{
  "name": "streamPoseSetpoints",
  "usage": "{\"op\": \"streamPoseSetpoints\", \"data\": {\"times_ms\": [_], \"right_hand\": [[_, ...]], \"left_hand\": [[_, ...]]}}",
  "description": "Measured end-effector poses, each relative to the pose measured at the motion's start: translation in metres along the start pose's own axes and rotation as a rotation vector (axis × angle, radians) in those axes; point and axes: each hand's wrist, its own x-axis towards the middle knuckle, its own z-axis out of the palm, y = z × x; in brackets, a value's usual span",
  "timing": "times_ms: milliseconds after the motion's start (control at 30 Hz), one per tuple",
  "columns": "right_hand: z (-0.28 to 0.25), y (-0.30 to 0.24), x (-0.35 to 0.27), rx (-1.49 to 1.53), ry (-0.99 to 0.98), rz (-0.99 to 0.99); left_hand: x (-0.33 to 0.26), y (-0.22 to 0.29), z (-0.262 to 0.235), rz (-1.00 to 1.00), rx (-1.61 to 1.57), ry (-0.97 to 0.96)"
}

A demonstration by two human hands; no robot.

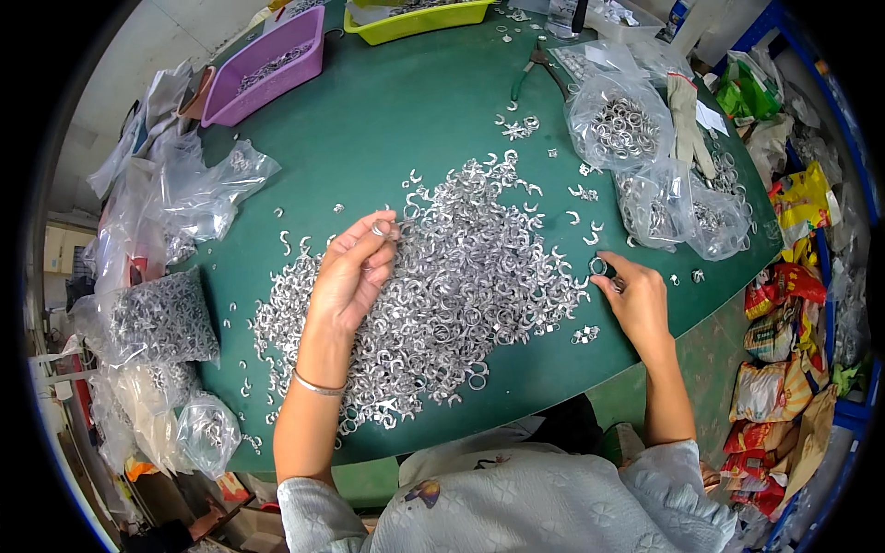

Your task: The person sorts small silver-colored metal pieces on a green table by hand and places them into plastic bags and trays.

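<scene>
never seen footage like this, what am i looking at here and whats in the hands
This is one picture from a wide fisheye camera worn on a person's head, looking down, so straight edges bend near the rim. No machine: two bare hands work at a dark green table. A big heap of small silver metal rings and open clips covers its middle. The left hand pinches one silver ring at its fingertips above the heap. The right hand holds another ring at the heap's edge. Around lie clear plastic bags of rings, a purple tray, a yellow-green tray and green-handled pliers.
</scene>
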Motion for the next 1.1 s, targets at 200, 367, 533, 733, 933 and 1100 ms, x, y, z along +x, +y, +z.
{"op": "streamPoseSetpoints", "data": {"times_ms": [200, 367, 533, 733, 933, 1100], "right_hand": [[-0.027, 0.008, -0.001, 0.767, -0.129, 0.313], [-0.071, 0.053, -0.019, 1.436, -0.161, 0.380], [-0.122, 0.086, -0.017, 0.997, 0.368, 0.408], [-0.139, 0.188, 0.007, 0.921, 0.522, 0.486], [-0.142, 0.229, 0.031, 0.526, 0.572, 0.562], [-0.130, 0.260, 0.036, 0.112, 0.604, 0.475]], "left_hand": [[-0.004, -0.008, -0.015, 0.039, -0.155, 0.049], [-0.003, -0.014, -0.022, 0.082, -0.170, 0.096], [-0.006, -0.019, -0.026, 0.127, -0.129, 0.146], [-0.010, -0.018, -0.027, 0.171, -0.109, 0.131], [-0.016, -0.018, -0.030, 0.190, -0.092, 0.134], [-0.020, -0.018, -0.025, 0.180, -0.064, 0.160]]}}
